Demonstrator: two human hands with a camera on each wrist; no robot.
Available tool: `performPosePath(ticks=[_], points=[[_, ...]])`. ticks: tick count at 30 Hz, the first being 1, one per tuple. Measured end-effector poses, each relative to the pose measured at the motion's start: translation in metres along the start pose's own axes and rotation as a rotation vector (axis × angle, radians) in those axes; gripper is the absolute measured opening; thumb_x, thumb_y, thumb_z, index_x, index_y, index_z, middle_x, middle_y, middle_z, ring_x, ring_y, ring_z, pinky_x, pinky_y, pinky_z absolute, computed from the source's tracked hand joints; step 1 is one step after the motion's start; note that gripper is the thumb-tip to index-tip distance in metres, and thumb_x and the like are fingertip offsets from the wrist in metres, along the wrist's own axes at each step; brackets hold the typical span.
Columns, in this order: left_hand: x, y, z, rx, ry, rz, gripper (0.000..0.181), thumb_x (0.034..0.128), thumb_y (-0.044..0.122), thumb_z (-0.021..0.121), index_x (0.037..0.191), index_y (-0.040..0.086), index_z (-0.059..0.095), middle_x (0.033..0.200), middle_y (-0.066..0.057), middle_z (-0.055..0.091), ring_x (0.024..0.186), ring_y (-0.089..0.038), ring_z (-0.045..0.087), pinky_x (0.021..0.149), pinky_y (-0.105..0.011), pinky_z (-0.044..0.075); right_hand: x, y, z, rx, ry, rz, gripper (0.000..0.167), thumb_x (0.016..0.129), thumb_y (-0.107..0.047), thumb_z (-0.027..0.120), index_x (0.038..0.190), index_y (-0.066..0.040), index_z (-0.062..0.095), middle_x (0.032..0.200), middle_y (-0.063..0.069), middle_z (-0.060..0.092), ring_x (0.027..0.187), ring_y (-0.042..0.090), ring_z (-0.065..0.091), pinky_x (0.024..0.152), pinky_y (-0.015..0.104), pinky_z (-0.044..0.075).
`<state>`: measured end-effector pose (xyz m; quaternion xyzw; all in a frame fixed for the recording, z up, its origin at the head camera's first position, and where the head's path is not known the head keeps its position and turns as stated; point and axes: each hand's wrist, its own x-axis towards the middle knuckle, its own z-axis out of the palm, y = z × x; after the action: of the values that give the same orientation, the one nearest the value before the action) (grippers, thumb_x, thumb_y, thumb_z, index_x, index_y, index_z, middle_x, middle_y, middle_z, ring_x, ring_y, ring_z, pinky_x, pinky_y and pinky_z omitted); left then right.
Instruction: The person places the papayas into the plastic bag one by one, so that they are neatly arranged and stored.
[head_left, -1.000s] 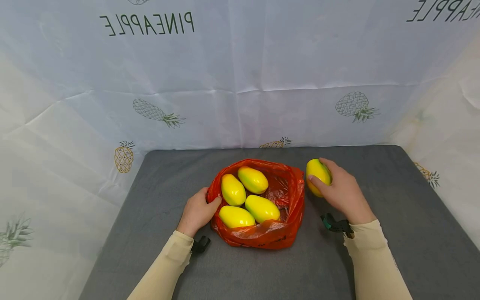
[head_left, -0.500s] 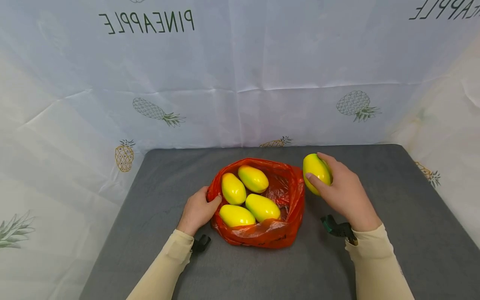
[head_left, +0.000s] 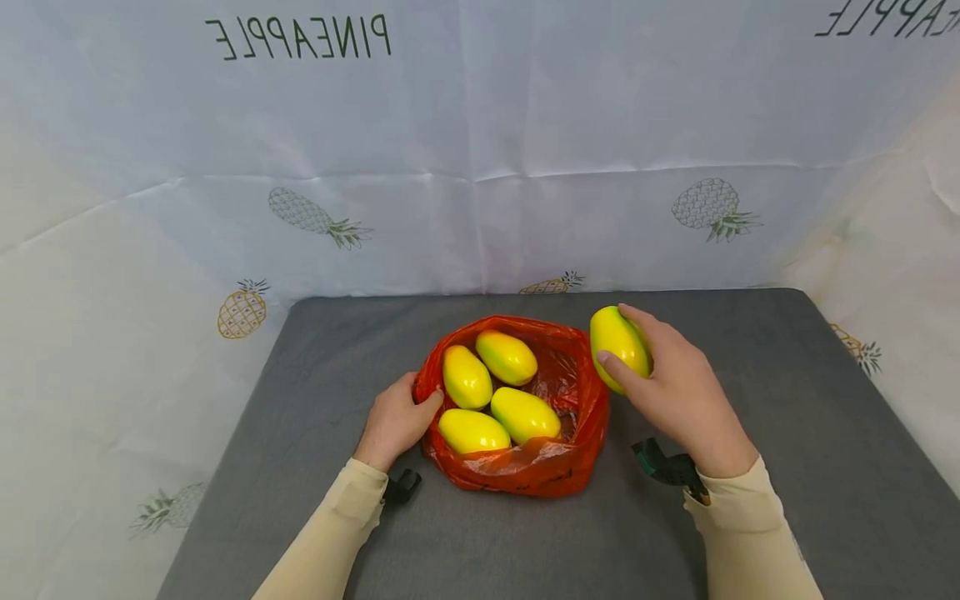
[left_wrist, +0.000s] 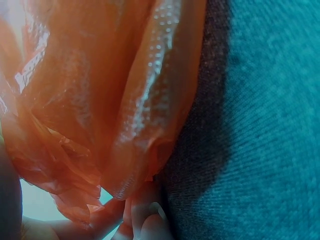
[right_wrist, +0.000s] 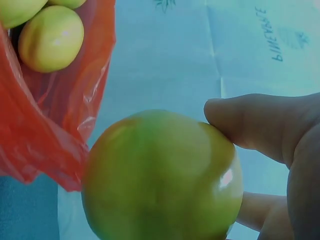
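A red plastic bag (head_left: 517, 475) stands with its mouth spread on the grey table, and several yellow mangoes (head_left: 506, 358) lie inside toward its left. My left hand (head_left: 397, 421) grips the bag's left rim between thumb and fingers; the left wrist view shows fingertips (left_wrist: 155, 222) against the crumpled plastic (left_wrist: 90, 100). In my right hand (head_left: 686, 392) is another mango (head_left: 618, 348), held between thumb and fingers above the bag's right rim. The right wrist view has this mango (right_wrist: 162, 175) large in front, with the bag (right_wrist: 95, 75) behind it on the left.
The grey table (head_left: 465, 550) reaches back to a pale curtain (head_left: 480, 233) printed with pineapples and lettering. Black wrist mounts (head_left: 402, 487) sit at both cuffs. The bag's right side, inside, shows bare red plastic.
My right hand has moved left with its mango, from beside the bag to over its right rim, and slightly upward in view. The left hand and the bag stay in place.
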<state>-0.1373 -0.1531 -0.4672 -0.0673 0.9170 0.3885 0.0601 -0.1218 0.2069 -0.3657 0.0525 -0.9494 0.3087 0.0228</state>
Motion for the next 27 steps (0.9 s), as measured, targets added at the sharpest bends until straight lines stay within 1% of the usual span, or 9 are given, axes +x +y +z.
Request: performPosePath(ticks=[7,15,21,27], points=[[0.0,-0.001,0.0,0.009,0.004,0.009,0.036,0.1014,0.035,0.067,0.122,0.006,0.068,0.093,-0.009,0.071,0.071,-0.022,0.061,0.063,-0.031,0.051,-0.002,-0.005,0.006,0.006,-0.016,-0.02,0.079,0.104,-0.052,0.066,0.168,-0.016,0.037,0.157,0.02,0.054,0.123,0.04,0.059,0.095,0.061,0.057],[0.0,-0.001,-0.002,-0.001,-0.001,-0.003,0.037,0.1015,0.036,0.067,0.123,0.006,0.067,0.095,-0.009,0.072,0.072,-0.022,0.062,0.064,-0.031,0.051,0.0,-0.016,0.017,-0.003,-0.039,-0.047,0.077,0.104,-0.052,0.066,0.167,-0.017,0.039,0.157,0.017,0.055,0.12,0.036,0.061,0.092,0.057,0.058],[0.0,0.001,-0.004,0.005,-0.002,-0.009,0.035,0.1012,0.035,0.068,0.12,0.006,0.067,0.093,-0.009,0.07,0.071,-0.022,0.061,0.064,-0.03,0.052,0.005,-0.026,0.031,0.012,-0.066,-0.075,0.074,0.104,-0.048,0.067,0.166,-0.018,0.041,0.158,0.013,0.056,0.118,0.033,0.062,0.09,0.051,0.059],[0.0,0.004,-0.004,-0.003,-0.004,-0.005,0.035,0.1006,0.035,0.068,0.119,0.006,0.067,0.094,-0.009,0.071,0.071,-0.022,0.061,0.065,-0.03,0.053,0.015,-0.03,0.043,0.015,-0.096,-0.098,0.072,0.104,-0.05,0.067,0.165,-0.019,0.043,0.153,0.011,0.059,0.116,0.031,0.063,0.088,0.049,0.058]])
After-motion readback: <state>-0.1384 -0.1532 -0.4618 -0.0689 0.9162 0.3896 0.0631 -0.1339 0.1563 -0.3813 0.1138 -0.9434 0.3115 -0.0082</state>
